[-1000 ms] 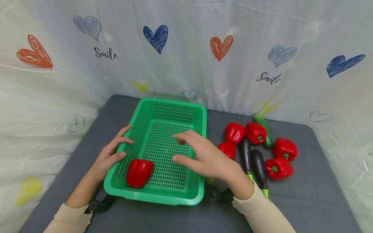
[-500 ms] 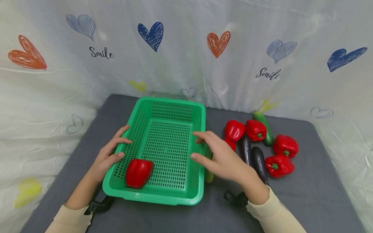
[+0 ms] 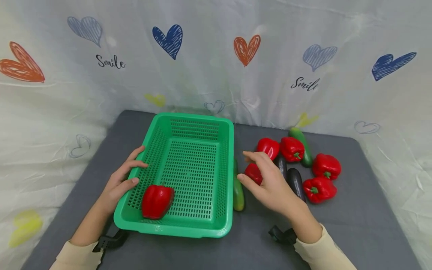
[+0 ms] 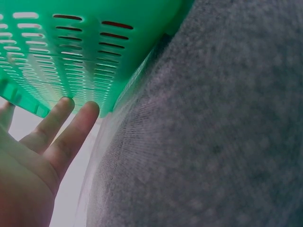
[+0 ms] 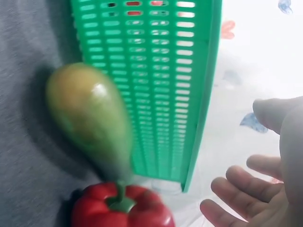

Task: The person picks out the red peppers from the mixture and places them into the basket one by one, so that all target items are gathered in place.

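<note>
My left hand (image 3: 118,183) holds the left rim of a green perforated plastic basket (image 3: 175,231). One finger reaches over the rim; in the left wrist view two fingertips (image 4: 87,111) meet the outer wall. Inside the basket's near left corner lies a red bell pepper (image 3: 157,201). To the basket's right my right hand (image 3: 273,185) hovers, thumb and fingers apart, with nothing in it. Partly behind its fingertips is another red bell pepper (image 3: 253,173). A cucumber (image 3: 239,195) lies along the basket's right wall, seen large in the right wrist view.
Right of the hand, several more red bell peppers (image 3: 326,166) lie grouped with two dark eggplants (image 3: 295,182) and a second cucumber (image 3: 302,146) on the grey cloth (image 3: 364,217). A white curtain (image 3: 209,67) printed with hearts hangs behind the table.
My right hand has moved right, from over the basket's inside to beyond its right wall, uncovering the nearer cucumber. The left hand stays at the rim, and the view has shifted slightly.
</note>
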A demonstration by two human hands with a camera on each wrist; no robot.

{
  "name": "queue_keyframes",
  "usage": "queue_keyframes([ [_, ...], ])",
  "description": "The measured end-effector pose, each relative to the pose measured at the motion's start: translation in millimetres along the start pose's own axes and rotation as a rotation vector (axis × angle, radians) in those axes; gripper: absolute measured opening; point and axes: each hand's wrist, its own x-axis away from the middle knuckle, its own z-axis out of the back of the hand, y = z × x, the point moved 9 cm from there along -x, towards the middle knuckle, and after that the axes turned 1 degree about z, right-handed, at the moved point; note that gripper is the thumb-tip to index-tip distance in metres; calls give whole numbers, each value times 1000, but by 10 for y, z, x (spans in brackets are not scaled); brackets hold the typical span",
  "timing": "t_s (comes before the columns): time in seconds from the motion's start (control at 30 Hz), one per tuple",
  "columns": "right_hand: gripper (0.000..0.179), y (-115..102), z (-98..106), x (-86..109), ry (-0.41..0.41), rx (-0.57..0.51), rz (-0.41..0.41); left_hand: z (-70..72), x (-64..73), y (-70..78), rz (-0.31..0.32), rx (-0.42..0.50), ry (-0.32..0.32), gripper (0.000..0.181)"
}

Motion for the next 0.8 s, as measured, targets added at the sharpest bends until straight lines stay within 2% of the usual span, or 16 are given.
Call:
queue_keyframes([
  [0.37, 63, 303, 105, 228, 93, 64, -77, 21, 20, 5, -11, -11, 2, 35],
  [0.63, 67, 507, 96, 398, 55, 103, -179, 30, 2, 18, -46, 14, 0, 35],
  [0.8, 69, 605, 42, 459, 5, 117, -228, 21, -14, 2, -36, 23, -7, 35],
])
